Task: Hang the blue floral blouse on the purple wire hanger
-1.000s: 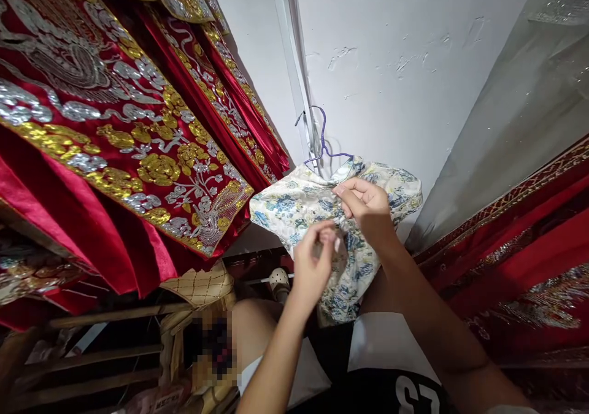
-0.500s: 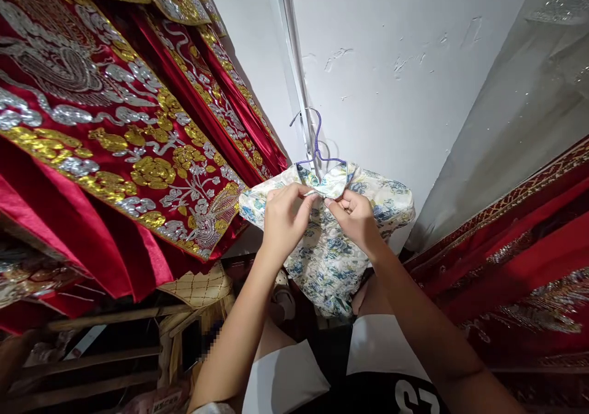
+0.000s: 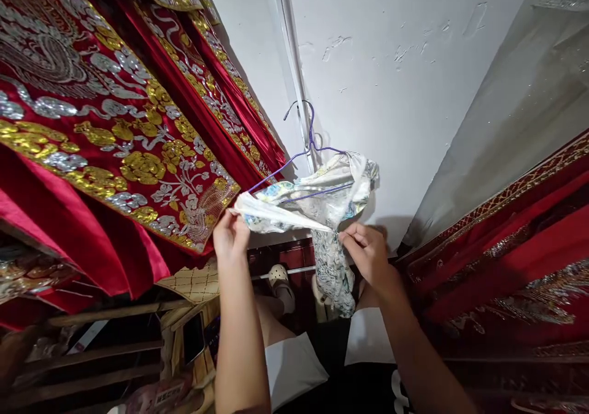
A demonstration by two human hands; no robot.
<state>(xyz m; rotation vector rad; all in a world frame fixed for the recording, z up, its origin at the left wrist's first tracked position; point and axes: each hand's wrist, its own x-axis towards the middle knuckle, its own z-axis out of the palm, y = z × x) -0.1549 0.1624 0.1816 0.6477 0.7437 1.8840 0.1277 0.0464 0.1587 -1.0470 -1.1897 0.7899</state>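
A small floral garment [image 3: 322,202], white with blue and yellow flowers, hangs on a purple wire hanger [image 3: 304,150] hooked on a white pole against the wall. My left hand [image 3: 230,236] pinches the garment's left edge and holds it out sideways. My right hand [image 3: 365,251] grips the bunched cloth at the middle right. The fabric is pulled off the hanger's left arm, which shows bare.
Red robes [image 3: 105,126] embroidered in gold and silver hang close on the left. More red embroidered cloth [image 3: 510,260] and a grey garment cover [image 3: 519,113] are on the right. Wooden rails [image 3: 101,316], a woven bag [image 3: 193,282] and a white shoe [image 3: 278,276] lie below.
Both hands left the garment's collar. My left hand moved left and pulled the cloth off the hanger's left arm; my right hand dropped lower, and the garment is now bunched.
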